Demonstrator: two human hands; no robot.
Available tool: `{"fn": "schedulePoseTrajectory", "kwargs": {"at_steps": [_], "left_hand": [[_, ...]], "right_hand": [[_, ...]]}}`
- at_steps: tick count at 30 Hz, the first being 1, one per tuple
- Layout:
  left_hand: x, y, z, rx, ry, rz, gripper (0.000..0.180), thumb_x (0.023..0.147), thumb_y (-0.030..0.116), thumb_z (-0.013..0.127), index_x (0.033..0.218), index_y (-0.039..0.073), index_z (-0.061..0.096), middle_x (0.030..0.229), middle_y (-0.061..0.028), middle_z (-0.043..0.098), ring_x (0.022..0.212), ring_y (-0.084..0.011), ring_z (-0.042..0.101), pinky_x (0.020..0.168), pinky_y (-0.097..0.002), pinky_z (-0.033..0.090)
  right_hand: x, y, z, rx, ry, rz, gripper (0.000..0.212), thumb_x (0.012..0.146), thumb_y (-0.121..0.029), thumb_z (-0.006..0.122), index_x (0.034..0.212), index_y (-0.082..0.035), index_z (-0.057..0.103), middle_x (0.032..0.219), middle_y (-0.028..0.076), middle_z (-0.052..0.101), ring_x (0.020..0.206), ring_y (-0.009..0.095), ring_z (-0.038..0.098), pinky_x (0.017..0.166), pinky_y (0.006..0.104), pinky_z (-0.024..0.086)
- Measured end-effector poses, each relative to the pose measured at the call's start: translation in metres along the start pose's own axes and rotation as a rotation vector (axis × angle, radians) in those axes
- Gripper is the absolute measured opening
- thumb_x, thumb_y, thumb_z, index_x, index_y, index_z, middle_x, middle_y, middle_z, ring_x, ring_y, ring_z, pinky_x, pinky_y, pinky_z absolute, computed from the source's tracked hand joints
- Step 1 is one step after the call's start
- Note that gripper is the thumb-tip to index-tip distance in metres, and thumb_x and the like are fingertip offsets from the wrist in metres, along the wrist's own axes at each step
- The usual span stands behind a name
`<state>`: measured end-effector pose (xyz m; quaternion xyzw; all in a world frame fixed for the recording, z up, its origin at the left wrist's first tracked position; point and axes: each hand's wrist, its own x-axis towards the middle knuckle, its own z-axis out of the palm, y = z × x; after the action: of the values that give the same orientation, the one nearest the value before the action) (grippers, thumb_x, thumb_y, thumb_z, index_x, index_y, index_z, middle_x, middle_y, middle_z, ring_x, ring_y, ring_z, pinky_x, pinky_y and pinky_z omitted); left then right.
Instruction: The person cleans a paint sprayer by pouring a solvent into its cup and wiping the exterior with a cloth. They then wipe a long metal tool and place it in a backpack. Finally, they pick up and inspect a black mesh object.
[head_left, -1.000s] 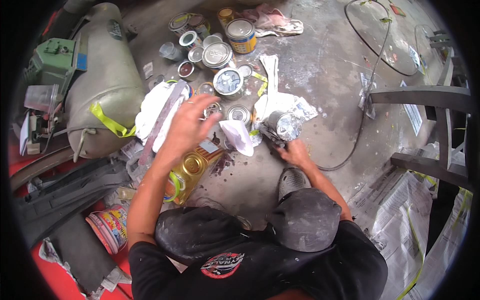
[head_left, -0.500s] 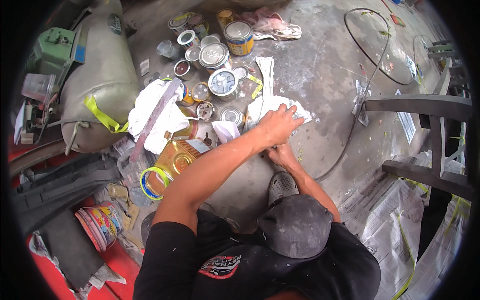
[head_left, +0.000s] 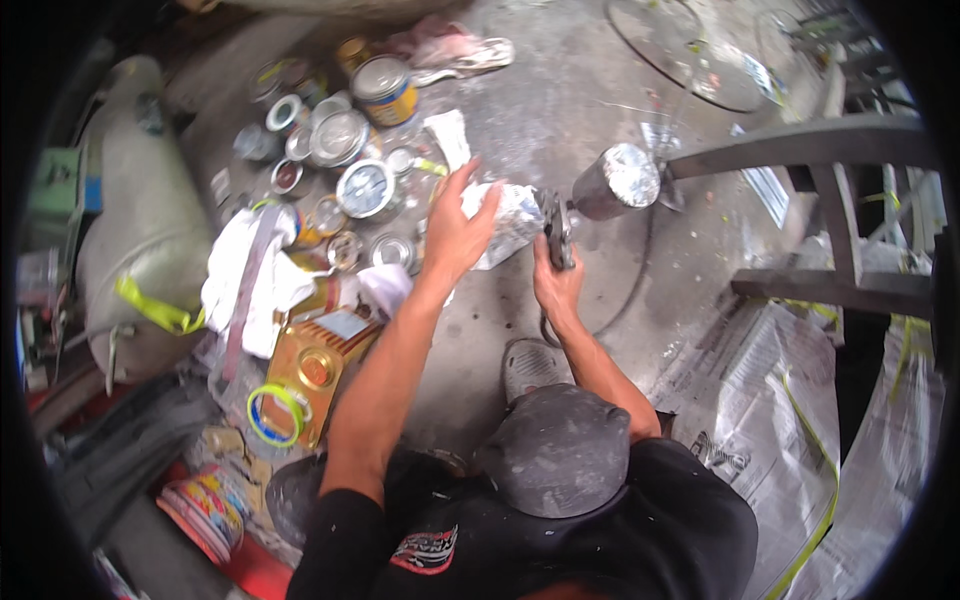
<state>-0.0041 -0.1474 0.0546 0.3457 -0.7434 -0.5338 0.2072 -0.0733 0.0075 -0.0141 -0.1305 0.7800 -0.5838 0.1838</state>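
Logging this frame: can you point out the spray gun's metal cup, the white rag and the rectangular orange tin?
Metal cup [head_left: 613,180], head view: on its shiny rounded side.
White rag [head_left: 505,215], head view: on the crumpled cloth by the left hand.
Orange tin [head_left: 310,372], head view: on its top face, near the cap.
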Motion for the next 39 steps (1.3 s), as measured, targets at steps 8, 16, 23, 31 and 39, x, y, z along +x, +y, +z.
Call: {"fn": "schedulePoseTrajectory", "kwargs": {"at_steps": [8, 16, 23, 31, 39], "left_hand": [[-0.113, -0.093, 0.082, -0.318, -0.622, -0.166, 0.065, 0.076, 0.006, 0.055, 0.140, 0.001, 0.046, 0.141, -0.0201, 0.052, 0.128, -0.0283, 0.051, 0.103, -0.0352, 0.041], [-0.147, -0.077, 0.131, -0.260, -1.516, -0.093, 0.054, 0.084, 0.032, 0.065, 0.129, 0.002, 0.060, 0.125, -0.0163, 0.065, 0.114, -0.0273, 0.061, 0.097, -0.0351, 0.045], [-0.159, -0.113, 0.142, 0.037, -1.283, -0.243, 0.048, 0.086, 0.026, 0.058, 0.122, -0.006, 0.061, 0.127, -0.0257, 0.061, 0.115, -0.0313, 0.061, 0.097, -0.0380, 0.046], [-0.098, -0.088, 0.065, 0.014, -0.342, -0.478, 0.043, 0.091, 0.022, 0.054, 0.125, -0.004, 0.059, 0.120, -0.0248, 0.064, 0.112, -0.0335, 0.063, 0.096, -0.0377, 0.047], [-0.101, -0.049, 0.099, -0.718, -0.569, -0.426, 0.036, 0.102, 0.026, 0.054, 0.127, 0.000, 0.059, 0.102, -0.0014, 0.065, 0.087, -0.0079, 0.059, 0.076, -0.0258, 0.048]], "right_hand": [[0.024, -0.092, -0.020, 0.337, 0.202, 0.022, 0.041, 0.098, -0.042, 0.059, 0.112, -0.004, 0.064, 0.062, -0.001, 0.052, 0.052, 0.009, 0.050, 0.045, 0.0249, 0.041], [0.025, -0.099, -0.071, -0.027, 0.077, -0.047, 0.033, 0.094, -0.032, 0.068, 0.100, 0.001, 0.068, 0.067, -0.001, 0.057, 0.061, 0.009, 0.050, 0.056, 0.0279, 0.041], [0.005, 0.003, -0.050, -0.271, -0.047, 0.089, 0.035, 0.090, -0.029, 0.069, 0.103, 0.003, 0.066, 0.071, 0.006, 0.064, 0.067, 0.011, 0.055, 0.064, 0.0329, 0.047], [-0.027, 0.049, -0.013, -0.026, -0.003, 0.060, 0.048, 0.094, -0.046, 0.062, 0.075, -0.002, 0.059, 0.055, 0.001, 0.053, 0.048, 0.010, 0.049, 0.043, 0.0314, 0.037], [0.007, -0.052, -0.037, 0.130, 0.173, 0.002, 0.053, 0.098, -0.050, 0.055, 0.070, -0.004, 0.055, 0.053, -0.003, 0.045, 0.043, 0.008, 0.045, 0.039, 0.0286, 0.031]]}}
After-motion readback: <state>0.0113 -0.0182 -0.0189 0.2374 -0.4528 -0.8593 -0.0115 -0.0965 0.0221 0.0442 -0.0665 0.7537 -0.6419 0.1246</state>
